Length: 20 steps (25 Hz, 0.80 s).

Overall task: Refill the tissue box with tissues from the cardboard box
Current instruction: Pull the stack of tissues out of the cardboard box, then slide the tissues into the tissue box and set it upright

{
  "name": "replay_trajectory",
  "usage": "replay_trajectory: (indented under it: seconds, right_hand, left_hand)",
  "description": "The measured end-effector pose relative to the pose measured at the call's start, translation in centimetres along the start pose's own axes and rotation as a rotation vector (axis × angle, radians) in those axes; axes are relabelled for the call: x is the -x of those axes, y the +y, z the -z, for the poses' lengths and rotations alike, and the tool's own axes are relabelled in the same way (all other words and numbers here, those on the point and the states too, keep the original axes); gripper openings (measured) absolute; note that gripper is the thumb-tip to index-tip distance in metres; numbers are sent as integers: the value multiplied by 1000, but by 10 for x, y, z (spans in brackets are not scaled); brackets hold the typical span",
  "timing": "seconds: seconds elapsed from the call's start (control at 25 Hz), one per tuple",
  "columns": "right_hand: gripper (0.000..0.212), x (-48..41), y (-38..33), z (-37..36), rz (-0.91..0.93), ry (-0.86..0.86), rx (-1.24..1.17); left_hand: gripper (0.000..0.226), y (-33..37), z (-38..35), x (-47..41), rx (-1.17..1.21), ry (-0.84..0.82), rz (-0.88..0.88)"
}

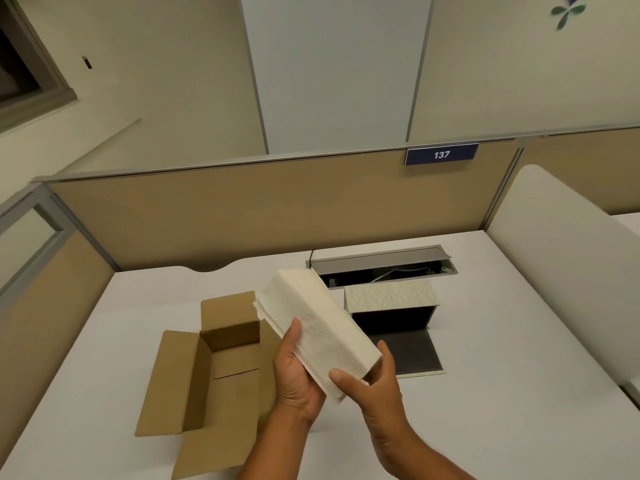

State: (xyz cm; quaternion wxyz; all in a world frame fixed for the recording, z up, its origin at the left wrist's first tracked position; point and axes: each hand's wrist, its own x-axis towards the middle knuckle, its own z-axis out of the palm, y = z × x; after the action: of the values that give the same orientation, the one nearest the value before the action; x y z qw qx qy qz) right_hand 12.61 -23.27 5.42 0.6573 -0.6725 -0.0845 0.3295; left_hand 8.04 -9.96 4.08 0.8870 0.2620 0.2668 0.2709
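Left hand (299,379): nearest the camera, grip wrapped around the near left side of the stack of tissues (317,332), thumb on top.
Right hand (372,384): grip pinching the near right corner of the same stack, fingers under its end.
Stack of tissues: white, held in the air above the tabletop (502,341), tilted, its far end pointing up and left; it sits between the two boxes.
Cardboard box (207,372): on the left, flaps open, looks empty inside as far as can be seen.
Tissue box (393,306): just right of the stack, far side; patterned top, side flap folded down onto the tabletop, dark inside, no tissues visible in it.
Progress: taking the tissues out appears done; sliding them through the open side and shutting the flap is probably what remains.
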Motion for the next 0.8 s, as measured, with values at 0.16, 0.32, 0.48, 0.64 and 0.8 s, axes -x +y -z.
replay_trajectory:
  seconds: [0.16, 0.32, 0.48, 0.64, 0.8]
  right_hand:
    - [119, -13, 0, 37, -21, 117, -140]
    - [92, -29, 6, 81, -68, 186, -205]
    - [67, -49, 23, 131, -298, 218, -221]
    - [51, -71, 32, 168, -540, 133, -74]
    - [55, -108, 32, 185, -580, 114, -20]
  left_hand:
    - [33, -28, -26, -2, -33, 4, -22]
    - [30, -36, -29, -11, -138, 96, -73]
    - [41, -53, -4, -20, -385, 252, 122]
    - [39, -77, 13, -25, -558, 324, 427]
    - [41, -92, 8, -48, -709, 342, 516]
